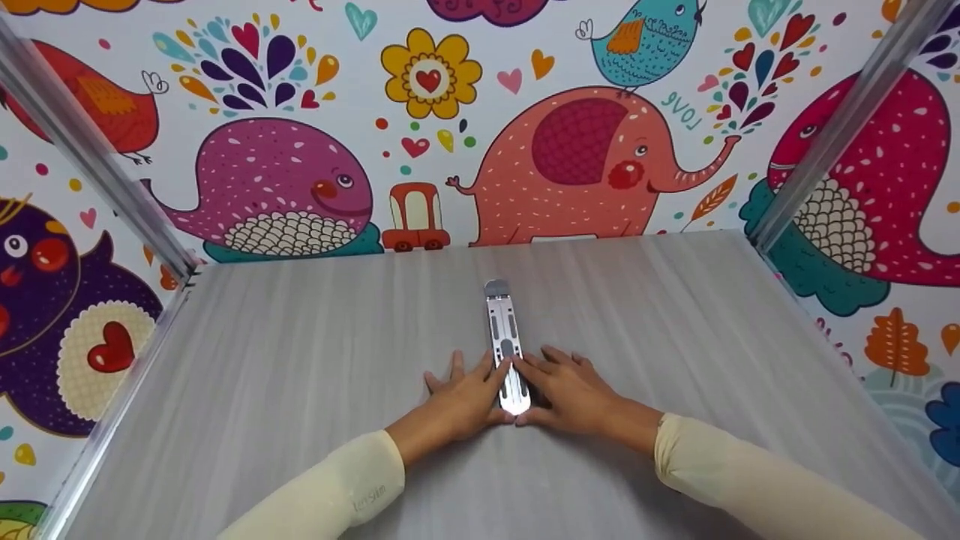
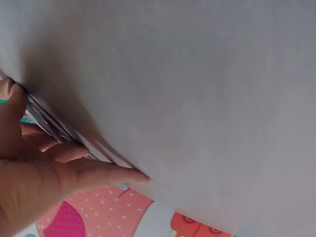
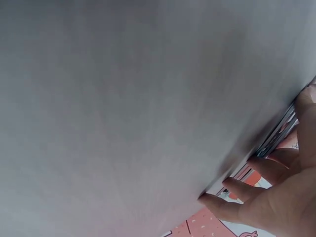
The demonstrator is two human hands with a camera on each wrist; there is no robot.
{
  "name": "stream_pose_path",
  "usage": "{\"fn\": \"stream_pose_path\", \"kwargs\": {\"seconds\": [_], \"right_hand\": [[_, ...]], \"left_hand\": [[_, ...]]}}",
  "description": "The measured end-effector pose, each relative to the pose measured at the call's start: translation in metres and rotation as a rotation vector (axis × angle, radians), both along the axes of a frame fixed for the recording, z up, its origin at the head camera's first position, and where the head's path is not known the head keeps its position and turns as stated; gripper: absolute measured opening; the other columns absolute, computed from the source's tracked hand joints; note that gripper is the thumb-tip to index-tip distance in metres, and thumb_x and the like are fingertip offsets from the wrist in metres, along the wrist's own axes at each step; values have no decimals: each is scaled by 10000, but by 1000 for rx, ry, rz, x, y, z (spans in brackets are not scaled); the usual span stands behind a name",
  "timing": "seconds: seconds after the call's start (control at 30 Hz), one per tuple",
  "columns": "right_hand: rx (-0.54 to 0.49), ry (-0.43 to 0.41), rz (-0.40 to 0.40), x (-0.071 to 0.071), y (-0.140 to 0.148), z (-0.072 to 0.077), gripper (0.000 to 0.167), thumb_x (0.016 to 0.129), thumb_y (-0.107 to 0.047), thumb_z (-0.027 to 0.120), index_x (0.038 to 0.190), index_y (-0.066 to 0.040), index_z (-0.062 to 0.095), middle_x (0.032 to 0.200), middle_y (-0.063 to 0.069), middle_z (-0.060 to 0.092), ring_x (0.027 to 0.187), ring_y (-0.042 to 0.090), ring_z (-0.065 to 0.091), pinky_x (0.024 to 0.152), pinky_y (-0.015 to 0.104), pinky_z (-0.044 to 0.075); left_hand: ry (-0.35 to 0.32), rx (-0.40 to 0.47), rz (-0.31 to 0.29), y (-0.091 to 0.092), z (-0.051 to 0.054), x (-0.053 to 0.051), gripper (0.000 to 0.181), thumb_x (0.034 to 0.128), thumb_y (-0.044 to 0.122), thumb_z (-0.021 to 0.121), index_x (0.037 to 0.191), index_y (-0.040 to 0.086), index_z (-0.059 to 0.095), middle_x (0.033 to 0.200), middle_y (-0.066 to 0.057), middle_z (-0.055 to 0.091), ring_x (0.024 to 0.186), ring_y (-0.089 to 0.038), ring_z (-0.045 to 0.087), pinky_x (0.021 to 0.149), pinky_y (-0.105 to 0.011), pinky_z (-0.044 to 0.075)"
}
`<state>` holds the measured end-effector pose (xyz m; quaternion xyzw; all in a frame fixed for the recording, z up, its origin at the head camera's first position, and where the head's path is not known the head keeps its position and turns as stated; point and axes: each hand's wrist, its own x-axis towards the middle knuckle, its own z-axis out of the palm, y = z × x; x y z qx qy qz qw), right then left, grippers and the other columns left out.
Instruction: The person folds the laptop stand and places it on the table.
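A narrow silver metal stand point(image 1: 504, 322), slotted along its length and resembling a folded laptop stand, lies flat on the table, pointing away from me. My left hand point(image 1: 463, 401) is at its near left side, index fingertip at the stand's edge and thumb by the near end, other fingers spread on the table. Mirroring it, my right hand point(image 1: 581, 394) holds the near right side with thumb and index finger. The dark edge of the stand point(image 2: 49, 121) shows behind the left thumb in the left wrist view. In the right wrist view, its edge point(image 3: 279, 132) runs behind the right hand's fingers.
The grey wood-grain table point(image 1: 315, 337) stretches out around both hands. At its back rises a wall point(image 1: 330, 45) printed with cartoon animals. Metal posts point(image 1: 112, 157) stand at the left and right back corners. Cream sleeves point(image 1: 337, 480) cover both forearms.
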<state>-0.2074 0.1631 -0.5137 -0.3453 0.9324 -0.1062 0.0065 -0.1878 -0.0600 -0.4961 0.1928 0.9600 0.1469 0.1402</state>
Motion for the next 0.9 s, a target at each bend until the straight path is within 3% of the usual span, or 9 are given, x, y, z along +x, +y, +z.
{"fn": "stream_pose_path", "kwargs": {"seconds": [0.3,0.6,0.9], "right_hand": [[1,9,19,-9,1,2,908,874,-693,636,1555,-127,439,1494,130,569,1375,464,498,936,740,450],[33,73,54,-8,5,-6,840,924,-627,628,1542,-88,447,1492,94,579,1332,441,544,912,672,494],[-9,102,75,-12,1,-1,811,908,-584,682,1518,-86,489,1444,93,621,1300,430,568,916,671,499]], "left_hand": [[69,4,-12,4,-6,-14,900,843,618,689,1595,237,373,1633,-122,389,1452,-626,251,932,-911,252],[164,31,5,8,-18,-13,876,799,598,720,1559,257,446,1572,-115,484,1396,-656,325,854,-924,287],[166,4,22,7,-13,-14,879,796,609,715,1555,252,453,1557,-112,504,1400,-646,332,866,-918,294]]}}
